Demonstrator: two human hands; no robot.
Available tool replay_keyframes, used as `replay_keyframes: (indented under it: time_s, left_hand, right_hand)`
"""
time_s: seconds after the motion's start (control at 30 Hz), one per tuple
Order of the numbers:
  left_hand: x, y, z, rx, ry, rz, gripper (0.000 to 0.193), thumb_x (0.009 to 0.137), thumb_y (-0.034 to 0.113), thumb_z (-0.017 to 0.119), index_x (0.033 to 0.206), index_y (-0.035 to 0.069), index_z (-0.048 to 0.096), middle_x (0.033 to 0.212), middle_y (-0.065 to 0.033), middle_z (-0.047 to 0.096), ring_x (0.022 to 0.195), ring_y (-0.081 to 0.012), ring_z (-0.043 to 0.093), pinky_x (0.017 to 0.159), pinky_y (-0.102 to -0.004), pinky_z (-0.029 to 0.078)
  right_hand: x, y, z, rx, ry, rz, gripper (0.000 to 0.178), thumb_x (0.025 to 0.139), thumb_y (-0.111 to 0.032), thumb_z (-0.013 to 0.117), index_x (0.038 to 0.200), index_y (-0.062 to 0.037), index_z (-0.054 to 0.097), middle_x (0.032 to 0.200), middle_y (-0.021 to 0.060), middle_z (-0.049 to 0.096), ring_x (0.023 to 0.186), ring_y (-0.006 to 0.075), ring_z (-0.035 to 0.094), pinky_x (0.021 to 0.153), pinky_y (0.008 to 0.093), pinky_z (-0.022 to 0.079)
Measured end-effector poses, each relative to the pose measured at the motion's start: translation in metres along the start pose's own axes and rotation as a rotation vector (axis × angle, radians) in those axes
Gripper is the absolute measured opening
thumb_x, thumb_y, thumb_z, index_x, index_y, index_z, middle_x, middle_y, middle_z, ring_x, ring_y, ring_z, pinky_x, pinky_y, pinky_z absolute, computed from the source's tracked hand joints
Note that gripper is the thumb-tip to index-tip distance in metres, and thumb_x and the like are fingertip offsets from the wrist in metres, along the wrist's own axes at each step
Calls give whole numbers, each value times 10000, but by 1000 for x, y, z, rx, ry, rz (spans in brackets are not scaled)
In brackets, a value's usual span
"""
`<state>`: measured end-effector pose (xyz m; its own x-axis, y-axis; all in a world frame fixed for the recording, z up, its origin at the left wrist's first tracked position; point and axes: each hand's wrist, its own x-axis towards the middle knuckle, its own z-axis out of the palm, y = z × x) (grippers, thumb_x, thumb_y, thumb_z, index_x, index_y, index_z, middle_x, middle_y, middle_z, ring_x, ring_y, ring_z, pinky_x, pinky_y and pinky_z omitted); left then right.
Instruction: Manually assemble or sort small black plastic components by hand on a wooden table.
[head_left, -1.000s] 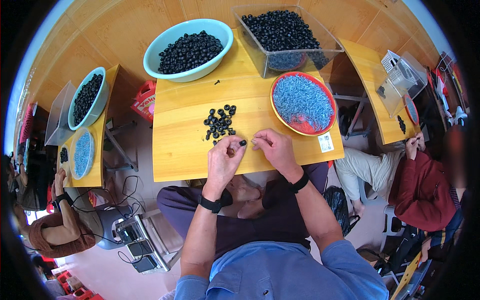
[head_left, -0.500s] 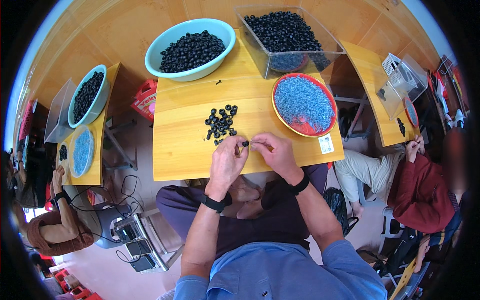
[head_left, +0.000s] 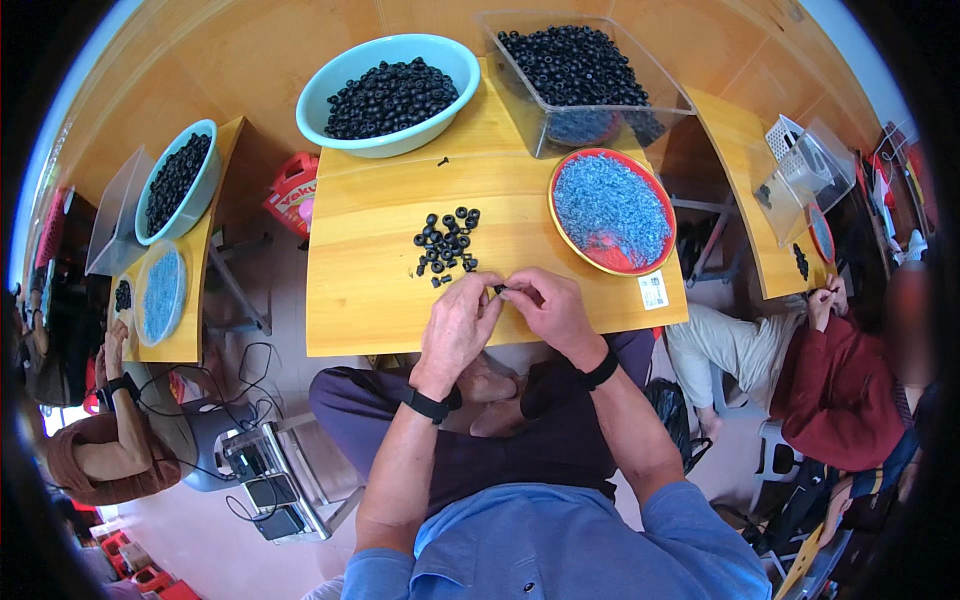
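Near the table's front edge, my left hand (head_left: 458,325) pinches a small black round part (head_left: 499,289) between thumb and fingertips. My right hand (head_left: 553,312) meets it there, closed, its fingertips pressed against the same part; whatever they hold is too small and covered to name. Just beyond my left hand lies a loose pile of black ring-like parts (head_left: 447,240), several with holes showing. To the right, a red bowl with a yellow rim (head_left: 551,200) is filled with tiny blue-grey pieces (head_left: 612,205).
At the table's back stand a light-blue basin (head_left: 312,118) and a clear plastic bin (head_left: 560,130), both holding black parts. One small dark screw-like piece (head_left: 443,161) lies alone on the wood. People sit at side tables left and right, with similar containers.
My right hand has moved slightly left, bringing its fingertips against the black part in my left hand. A small gap between the hands has closed.
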<state>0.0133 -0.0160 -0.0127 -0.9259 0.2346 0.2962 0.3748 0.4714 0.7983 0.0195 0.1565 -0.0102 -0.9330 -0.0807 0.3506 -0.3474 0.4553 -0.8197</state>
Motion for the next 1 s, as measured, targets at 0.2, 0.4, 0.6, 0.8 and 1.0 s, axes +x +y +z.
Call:
replay_keyframes:
  time_s: [0.2, 0.4, 0.6, 0.8, 1.0]
  left_hand:
    - [0, -2, -2, -92, -12, -19, 233, 853, 33, 740, 1075, 18, 671, 794, -113, 636, 700, -223, 646, 652, -331, 535]
    - [0, -2, -3, -85, 7, -25, 223, 853, 29, 737, 1065, 8, 671, 811, -125, 651, 702, -230, 652, 654, -336, 537]
    - [-1, -4, -4, -82, 1, 16, 234, 850, 13, 718, 1078, 13, 660, 852, -149, 642, 728, -274, 656, 672, -383, 547]
    - [0, -3, -4, -128, 44, 0, 226, 853, 40, 730, 1072, 13, 681, 846, -138, 659, 725, -242, 652, 670, -342, 537]
    - [0, -5, -5, -169, 83, -19, 228, 851, 31, 760, 1069, 6, 698, 816, -107, 668, 690, -169, 634, 648, -300, 529]
  right_hand:
    - [1, 0, -2, 42, -20, 21, 127, 848, -83, 787, 912, -18, 698, 800, 111, 711, 635, 183, 670, 580, 309, 517]
    - [1, 5, -2, 74, -20, 46, 149, 844, -78, 790, 957, -16, 716, 827, 105, 733, 667, 163, 685, 602, 290, 534]
    - [2, -2, 3, 39, -40, 125, 155, 842, -72, 786, 964, -12, 712, 834, 105, 735, 670, 169, 687, 610, 297, 538]
    - [8, -16, -4, 13, -51, 97, 143, 863, -88, 766, 970, -12, 711, 830, 106, 729, 665, 171, 682, 597, 304, 524]
    - [30, -33, -22, -6, -44, 233, 128, 890, -103, 725, 966, -1, 710, 815, 122, 728, 665, 183, 682, 600, 298, 516]
